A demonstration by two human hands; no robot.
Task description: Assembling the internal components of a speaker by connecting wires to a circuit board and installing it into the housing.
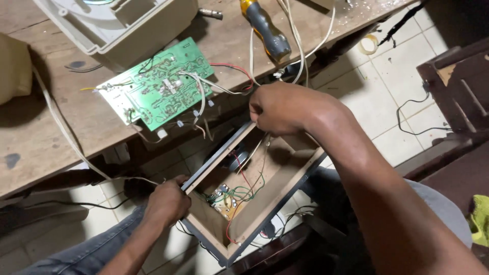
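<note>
Scuffed wooden workbench [61, 127] across the upper left, pale tiled floor [402, 76] below and to the right. Open wooden speaker box [265, 188] tipped on the lap between both hands, hollow side up, just under the bench edge. Left hand [165, 202] curled around the box's near-left rim, fingers closed on the dark edge. Right hand [277, 108] at the far corner of the box, fingers bunched tight together; whether pinching a wire or only pressing on the rim, impossible to tell. Inside the box: round black speaker back [237, 159] against the left wall, small circuit board [224, 198] on the bottom, red and green wires [244, 186] looping over it. On the bench, green circuit board [158, 84] lying flat, white wires [204, 86] trailing from it toward the right hand. Grey plastic housing [122, 25] beyond the board, yellow-and-black screwdriver [265, 28] to its right among white cables [293, 35]. Dark wooden furniture [458, 86] at far right, black cord [417, 114] on the tiles beside it.
</note>
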